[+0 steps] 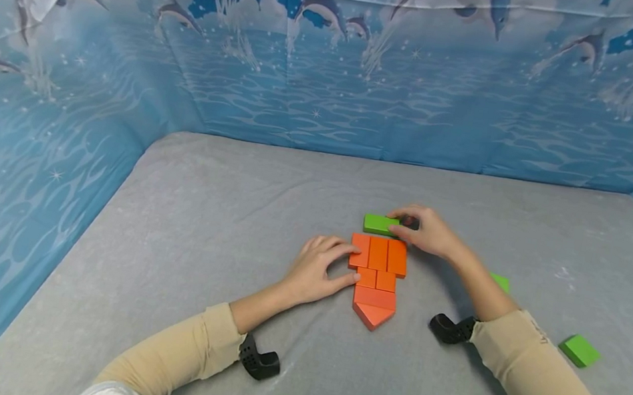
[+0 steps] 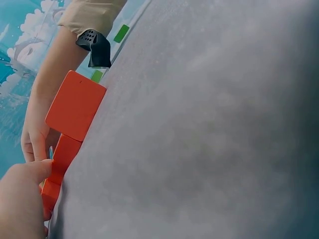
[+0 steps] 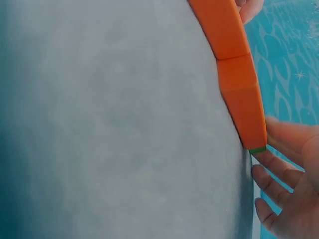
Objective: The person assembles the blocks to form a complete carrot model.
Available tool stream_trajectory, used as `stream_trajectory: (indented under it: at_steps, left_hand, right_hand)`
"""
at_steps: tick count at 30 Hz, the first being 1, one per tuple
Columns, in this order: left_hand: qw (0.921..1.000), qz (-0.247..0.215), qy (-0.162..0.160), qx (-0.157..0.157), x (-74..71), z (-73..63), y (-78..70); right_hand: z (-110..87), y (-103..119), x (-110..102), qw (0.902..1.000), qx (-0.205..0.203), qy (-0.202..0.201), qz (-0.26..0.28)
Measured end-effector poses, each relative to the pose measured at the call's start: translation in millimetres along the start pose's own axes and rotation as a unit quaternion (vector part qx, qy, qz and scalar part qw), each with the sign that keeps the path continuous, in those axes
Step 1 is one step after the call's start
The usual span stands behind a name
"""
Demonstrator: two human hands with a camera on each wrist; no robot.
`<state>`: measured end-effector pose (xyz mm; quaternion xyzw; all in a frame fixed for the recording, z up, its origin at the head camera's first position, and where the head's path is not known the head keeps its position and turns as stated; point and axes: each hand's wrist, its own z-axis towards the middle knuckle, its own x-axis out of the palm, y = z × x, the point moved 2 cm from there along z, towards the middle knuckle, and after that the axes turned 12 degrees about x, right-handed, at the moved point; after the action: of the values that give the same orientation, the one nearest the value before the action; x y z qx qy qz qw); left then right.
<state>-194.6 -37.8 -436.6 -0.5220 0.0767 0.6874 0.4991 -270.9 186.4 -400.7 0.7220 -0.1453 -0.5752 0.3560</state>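
Note:
Several orange blocks (image 1: 378,255) lie joined on the grey cloth, three long ones at the far end, two small ones in the middle and a pointed end toward me. My left hand (image 1: 315,268) rests at their left side, thumb tip against a small block and fingertips on the long left block. Just beyond the far edge lies a green block (image 1: 378,224). My right hand (image 1: 424,229) pinches its right end between thumb and fingers. In the right wrist view, only a sliver of green shows beside the right hand (image 3: 291,184), behind the orange blocks.
To the right, another green block (image 1: 579,350) lies on the cloth (image 1: 231,199). A further green block (image 1: 500,281) is partly hidden by the right forearm. A curtain (image 1: 329,105) printed with dolphins stands along the back and left. Black wrist mounts (image 1: 260,360) hang under both sleeves.

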Motion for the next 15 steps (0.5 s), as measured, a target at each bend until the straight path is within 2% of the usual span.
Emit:
stream_trajectory:
  at_steps: [15]
  left_hand:
    - [1.0,-0.003,-0.003,0.0,-0.9,1.1,-1.5]
  right_hand:
    - [-2.4,0.1,1.3,0.9995,0.025,0.02,-0.005]
